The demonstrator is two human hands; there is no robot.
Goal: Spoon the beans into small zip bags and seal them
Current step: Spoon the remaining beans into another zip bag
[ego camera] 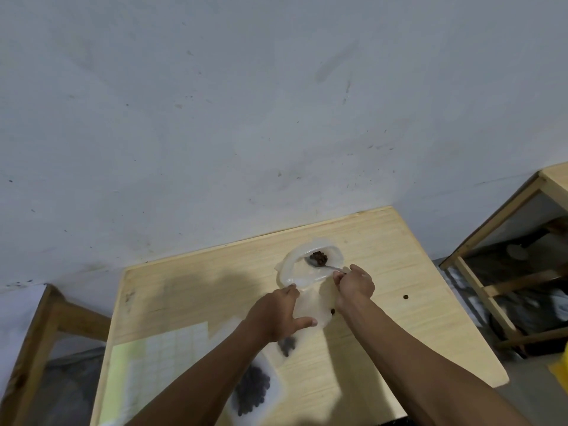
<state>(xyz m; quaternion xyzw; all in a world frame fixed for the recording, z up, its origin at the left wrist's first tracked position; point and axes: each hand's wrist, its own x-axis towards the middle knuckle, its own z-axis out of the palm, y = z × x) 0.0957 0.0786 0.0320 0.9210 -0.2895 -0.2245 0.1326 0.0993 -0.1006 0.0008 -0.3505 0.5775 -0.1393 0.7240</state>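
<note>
Beans (318, 257): small dark heap in a clear plastic bag (295, 265) lying open on the far part of the wooden table (384, 318). Spoon (319, 263): bowl against the heap, handle pinched in the curled fingers of the right hand (355, 285). Left hand (278, 316): fingers spread and fairly straight, resting on a clear zip bag (313, 305) just nearer than the open one. One loose bean (405, 297) on the table right of the right hand. Two filled bags (255, 392), blurred, lie near the left forearm, beside a gridded sheet (163, 358).
</note>
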